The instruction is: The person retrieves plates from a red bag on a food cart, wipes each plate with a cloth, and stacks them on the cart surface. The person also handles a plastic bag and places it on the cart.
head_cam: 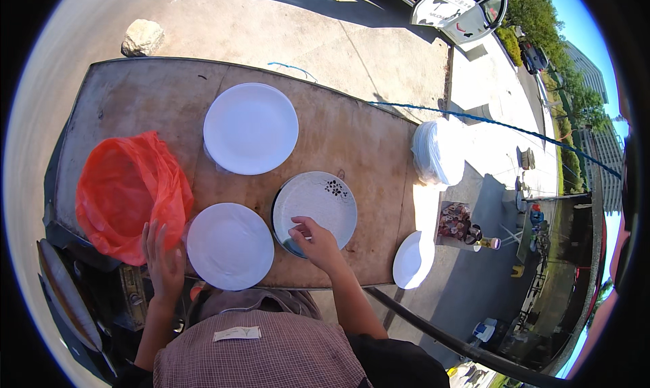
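Note:
My left hand is raised with its fingers apart, at the near side of a red plastic bag whose mouth gapes upward; whether they touch I cannot tell. A white plate in thin clear plastic lies just right of that hand. My right hand, its fingers a little curled, is over the lower part of a pale plate with a dark flower pattern. Beneath this plate the dark rim of another dish shows. Farther back lies a large white plate, with clear plastic peeking out under its edge.
These things lie on a worn wooden tabletop. At its right end are a stack of white plates in plastic and a white plate. A blue rope runs off to the right. A dark pole crosses at the lower right.

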Demonstrator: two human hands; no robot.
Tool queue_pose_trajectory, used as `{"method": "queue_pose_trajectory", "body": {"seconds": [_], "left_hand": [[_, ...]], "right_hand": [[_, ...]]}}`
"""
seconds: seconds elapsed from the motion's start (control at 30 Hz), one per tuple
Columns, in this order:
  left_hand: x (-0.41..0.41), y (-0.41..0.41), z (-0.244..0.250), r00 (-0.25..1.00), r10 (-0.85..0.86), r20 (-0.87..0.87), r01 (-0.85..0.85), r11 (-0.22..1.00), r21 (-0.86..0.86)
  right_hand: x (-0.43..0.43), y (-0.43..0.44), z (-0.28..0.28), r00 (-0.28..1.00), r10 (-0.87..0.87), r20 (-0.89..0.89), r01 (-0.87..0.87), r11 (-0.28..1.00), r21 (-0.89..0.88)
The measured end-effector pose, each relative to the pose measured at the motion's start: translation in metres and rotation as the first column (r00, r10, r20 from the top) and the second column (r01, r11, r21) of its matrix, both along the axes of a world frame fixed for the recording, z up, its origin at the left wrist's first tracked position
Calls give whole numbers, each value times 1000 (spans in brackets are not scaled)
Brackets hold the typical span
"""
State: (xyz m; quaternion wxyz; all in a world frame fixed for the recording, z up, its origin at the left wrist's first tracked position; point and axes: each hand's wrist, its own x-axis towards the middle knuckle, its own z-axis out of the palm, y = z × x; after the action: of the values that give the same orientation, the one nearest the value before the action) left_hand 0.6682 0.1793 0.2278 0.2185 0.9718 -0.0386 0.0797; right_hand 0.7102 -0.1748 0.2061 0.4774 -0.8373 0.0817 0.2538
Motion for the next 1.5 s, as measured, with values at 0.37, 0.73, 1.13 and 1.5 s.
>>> {"method": "queue_pose_trajectory", "body": {"seconds": [0.37,0.73,1.13,1.5], "left_hand": [[5,-49,-12,994,-21,-104,-7,966,-258],[-49,-28,-37,933,240,-267,-354,744,-567],[-91,-19,-57,824,294,-485,-566,481,-669],[-129,-6,-75,731,222,-646,-680,145,-719]], "right_hand": [[111,3,-39,906,-390,-162,421,801,426],[166,52,-68,905,-426,14,403,866,294],[214,0,-85,906,-365,213,351,931,101],[229,-40,-57,910,-326,255,343,939,-24]]}}
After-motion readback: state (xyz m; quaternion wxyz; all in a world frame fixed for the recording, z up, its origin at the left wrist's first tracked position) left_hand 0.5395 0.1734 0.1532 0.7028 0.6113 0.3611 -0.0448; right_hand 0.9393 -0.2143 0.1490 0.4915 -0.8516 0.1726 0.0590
